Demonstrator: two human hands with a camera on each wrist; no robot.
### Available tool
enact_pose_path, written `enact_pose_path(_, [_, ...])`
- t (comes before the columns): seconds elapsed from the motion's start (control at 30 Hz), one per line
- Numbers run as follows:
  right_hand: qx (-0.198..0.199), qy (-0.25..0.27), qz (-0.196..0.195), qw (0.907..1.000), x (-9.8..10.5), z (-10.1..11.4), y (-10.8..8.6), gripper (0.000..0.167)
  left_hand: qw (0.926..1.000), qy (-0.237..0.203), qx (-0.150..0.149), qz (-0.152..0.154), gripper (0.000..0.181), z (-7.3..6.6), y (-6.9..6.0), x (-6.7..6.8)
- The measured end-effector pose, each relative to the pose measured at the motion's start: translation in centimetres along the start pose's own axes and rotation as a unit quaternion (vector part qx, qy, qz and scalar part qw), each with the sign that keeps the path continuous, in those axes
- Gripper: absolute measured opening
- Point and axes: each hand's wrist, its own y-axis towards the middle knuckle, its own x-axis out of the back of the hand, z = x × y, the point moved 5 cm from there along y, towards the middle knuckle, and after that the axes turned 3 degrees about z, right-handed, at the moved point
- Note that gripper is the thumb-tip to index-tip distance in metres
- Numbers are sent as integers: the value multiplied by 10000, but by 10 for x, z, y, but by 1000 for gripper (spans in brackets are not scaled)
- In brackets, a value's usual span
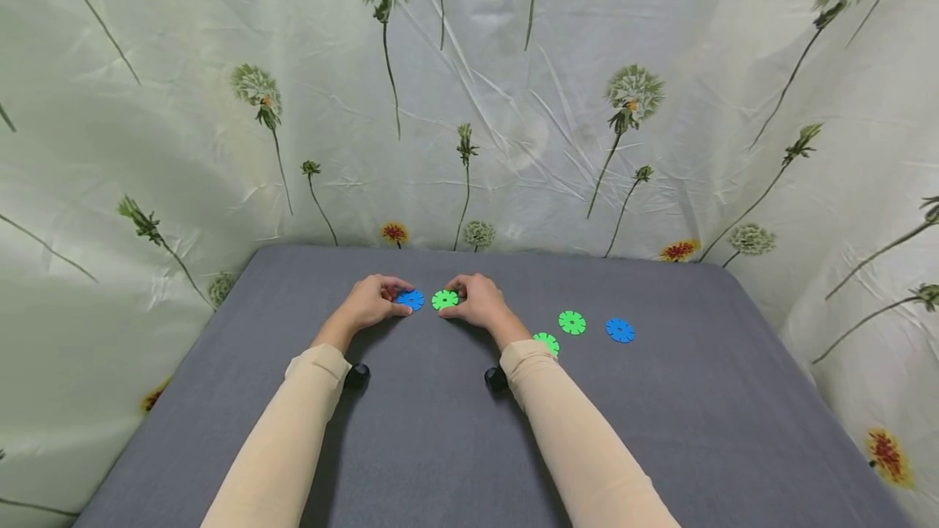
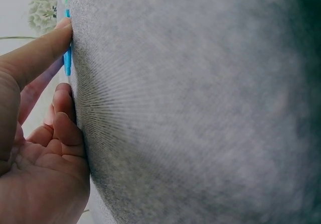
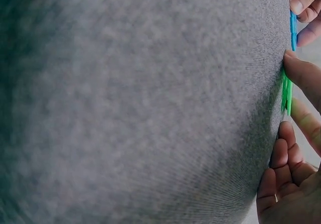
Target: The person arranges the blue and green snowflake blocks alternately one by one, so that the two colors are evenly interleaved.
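Near the table's far edge, my left hand [image 1: 372, 302] pinches a flat blue notched disc [image 1: 413, 300] between thumb and index finger. To its right, my right hand [image 1: 477, 301] holds a green notched disc [image 1: 444, 300] by its edges the same way. A small gap separates the two discs. In the left wrist view the blue disc [image 2: 67, 58] shows edge-on at the cloth, the other fingers curling below it. In the right wrist view the green disc [image 3: 287, 92] is seen edge-on under thumb and finger.
On the right part of the grey-covered table [image 1: 425, 446] lie a green disc [image 1: 572, 323] and a blue disc [image 1: 619, 330]. Another green disc [image 1: 546, 342] is partly hidden by the right sleeve. A flower-print curtain [image 1: 513, 104] hangs behind the table.
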Motion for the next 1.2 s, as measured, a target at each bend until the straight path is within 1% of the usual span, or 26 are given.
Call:
enact_pose_path(0.3, [-41,-90,32,9999,1,-1,-2,45,10000,-5,13,65,42,0,1,-3])
enact_pose_path(0.53, [-6,-135,-9,9999,4,1,0,46,10000,-52,73,42,42,-1,2,1])
enact_pose_path(0.67, [-35,-203,50,9998,3,2,0,47,9999,-28,89,100,44,-2,2,1])
enact_pose_path(0.77, [-63,-200,69,9998,2,2,0,47,9999,-47,119,84,44,-1,3,1])
enact_pose_path(0.93, [-52,-214,95,9997,0,4,0,47,10000,7,96,-15,44,0,3,1])
enact_pose_path(1.2, [-110,-184,77,9997,0,3,-3,47,10000,67,17,-13,44,0,3,0])
